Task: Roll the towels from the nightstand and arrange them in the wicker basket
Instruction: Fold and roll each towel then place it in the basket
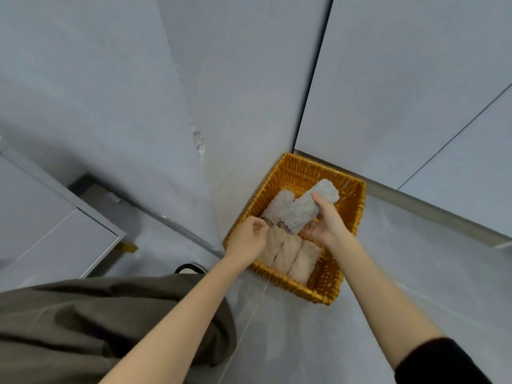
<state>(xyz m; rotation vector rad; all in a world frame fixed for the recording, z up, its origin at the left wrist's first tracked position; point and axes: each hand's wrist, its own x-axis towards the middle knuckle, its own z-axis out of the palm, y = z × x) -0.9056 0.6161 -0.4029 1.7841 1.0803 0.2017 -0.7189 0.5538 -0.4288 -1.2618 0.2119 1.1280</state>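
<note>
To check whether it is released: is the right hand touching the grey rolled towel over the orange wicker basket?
Touching. The head view shows the right hand gripping the grey rolled towel, thumb on top, fingers underneath.

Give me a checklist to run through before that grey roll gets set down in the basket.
1. Right hand grips the grey rolled towel: ok.
2. Held roll keeps its shape, no loose end showing: ok.
3. Free space in the wicker basket to the right of the other grey roll: ok.
4. Three pink rolls lie side by side in the near row: ok.
5. Left hand clear of the landing spot: ok; whether its curled fingers hold a towel: cannot tell.
</note>
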